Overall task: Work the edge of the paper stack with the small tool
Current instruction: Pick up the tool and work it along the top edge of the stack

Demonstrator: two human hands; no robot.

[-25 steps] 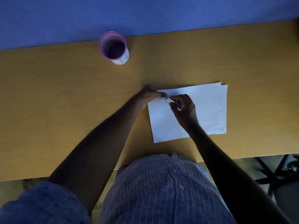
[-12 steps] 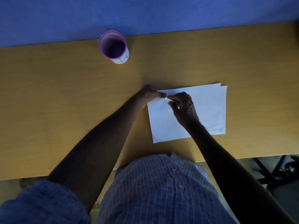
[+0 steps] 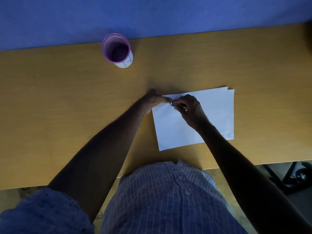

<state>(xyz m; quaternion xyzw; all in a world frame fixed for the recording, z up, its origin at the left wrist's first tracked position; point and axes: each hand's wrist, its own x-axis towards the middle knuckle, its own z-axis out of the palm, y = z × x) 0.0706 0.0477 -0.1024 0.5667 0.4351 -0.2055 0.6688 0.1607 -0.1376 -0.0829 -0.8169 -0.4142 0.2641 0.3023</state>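
Dim room; blue wall or floor beyond the far edge of a yellow-brown wooden desk (image 3: 50, 102). Near the far edge, left of centre, a purple-rimmed cup (image 3: 116, 48) with a white base, upright, dark inside. At the lower right, past the near edge, dark chair legs or a wheeled base, too murky to name.

I see the paper stack (image 3: 214, 112) lying flat towards the near edge, right of centre, sheets slightly fanned so a second sheet peeks out along the far and right sides. My left hand (image 3: 152, 100) rests at the stack's far-left corner, fingers curled and pinching that corner between fingertip and thumb, as best I can make out. My right hand (image 3: 189, 109) sits over the stack just beside it, fingers curled tight round the small tool (image 3: 175, 104), a short metallic piece with a pale end pointing left at the pinched corner. Tool tip and left fingertips are touching or nearly so; the view does not settle which.

What the tool is, I cannot say for sure: possibly a clip, staple remover or small stapler.

Progress, my reading: the tool is at the corner and work on the edge is under way, not finished. No mark, fastening or cut shows along the stack's edges. The rest of the edge looks untouched, and the sheets are not squared.
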